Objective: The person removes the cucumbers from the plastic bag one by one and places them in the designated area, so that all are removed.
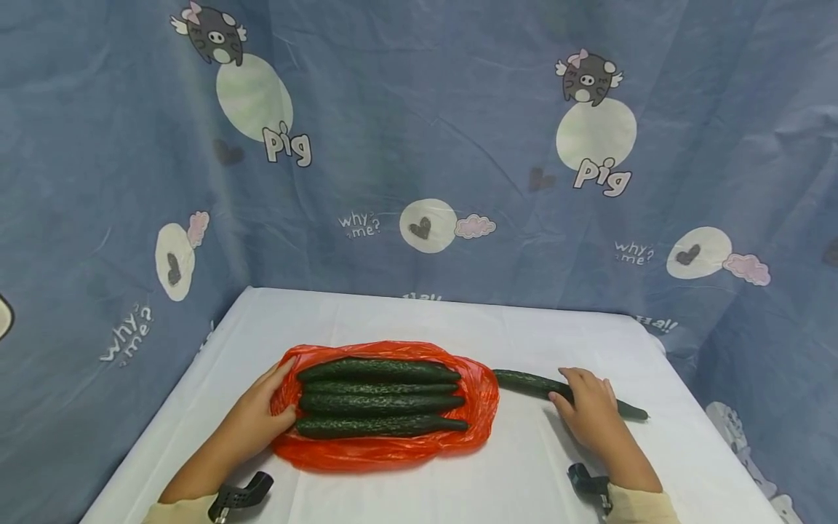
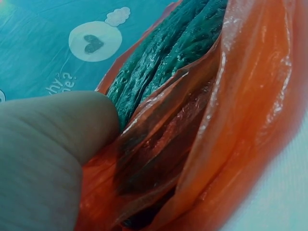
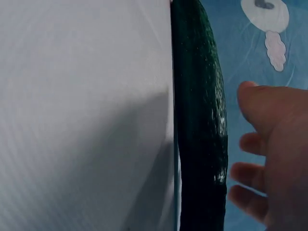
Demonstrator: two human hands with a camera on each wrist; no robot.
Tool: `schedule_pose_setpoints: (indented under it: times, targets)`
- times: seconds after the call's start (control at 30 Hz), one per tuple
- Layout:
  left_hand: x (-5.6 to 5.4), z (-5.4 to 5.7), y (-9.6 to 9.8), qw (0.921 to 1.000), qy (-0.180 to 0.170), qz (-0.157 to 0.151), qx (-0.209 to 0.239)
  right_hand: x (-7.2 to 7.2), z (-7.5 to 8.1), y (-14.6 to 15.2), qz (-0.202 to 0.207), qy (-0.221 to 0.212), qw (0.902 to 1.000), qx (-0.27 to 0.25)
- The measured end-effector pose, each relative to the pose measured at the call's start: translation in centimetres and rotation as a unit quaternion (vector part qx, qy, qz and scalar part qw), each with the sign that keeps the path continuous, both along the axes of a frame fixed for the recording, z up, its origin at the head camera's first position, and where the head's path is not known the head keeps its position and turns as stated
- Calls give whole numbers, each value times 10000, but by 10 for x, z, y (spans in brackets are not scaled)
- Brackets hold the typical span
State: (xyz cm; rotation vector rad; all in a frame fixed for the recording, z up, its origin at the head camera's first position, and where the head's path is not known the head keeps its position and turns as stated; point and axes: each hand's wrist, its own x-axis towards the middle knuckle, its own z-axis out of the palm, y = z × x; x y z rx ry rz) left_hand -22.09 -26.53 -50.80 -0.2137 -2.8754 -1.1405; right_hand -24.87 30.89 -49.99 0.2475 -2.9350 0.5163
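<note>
In the head view several dark green cucumbers point(image 1: 382, 402) lie side by side in an open red plastic bag point(image 1: 366, 457). My left hand point(image 1: 252, 411) holds the bag's left end, with thumb and fingers spread around it. The left wrist view shows a digit against the red plastic point(image 2: 202, 168), close to the cucumber ends point(image 2: 144, 72); the other fingers are hidden there. To the right, my right hand point(image 1: 592, 407) is over a single cucumber point(image 1: 527, 381) on the table. Its fingers point(image 3: 250, 175) are relaxed and apart from that cucumber in the right wrist view.
A white cloth covers the table point(image 1: 524, 473). Behind it and along both sides hangs a blue printed curtain point(image 1: 419, 145). The lone cucumber's left end lies right at the bag's right edge. Black wrist camera mounts point(image 1: 242, 495) sit on both wrists beside beige sleeves point(image 1: 641, 506).
</note>
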Motion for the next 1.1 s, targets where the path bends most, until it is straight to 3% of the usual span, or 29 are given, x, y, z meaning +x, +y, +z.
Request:
schedule_pose_setpoints:
  times: [0.2,0.33,0.57,0.9,1.1]
  targets:
    - [0,1,1,10000,37,-20,6,2,6,-13,339,718,9968,7]
    - [-1,1,0,10000,63,-28,3,0,8,-28,527,964,9938,-173]
    - [6,-2,-6,10000,3,71,-57,-3,10,-72,915,926,9909,-344]
    - [4,2,0,9999,-77,66,14,1,13,-114,1439,853,9847,-485]
    - [3,1,1,9999,-67,33,71,0,15,-137,1474,885,9845,-333]
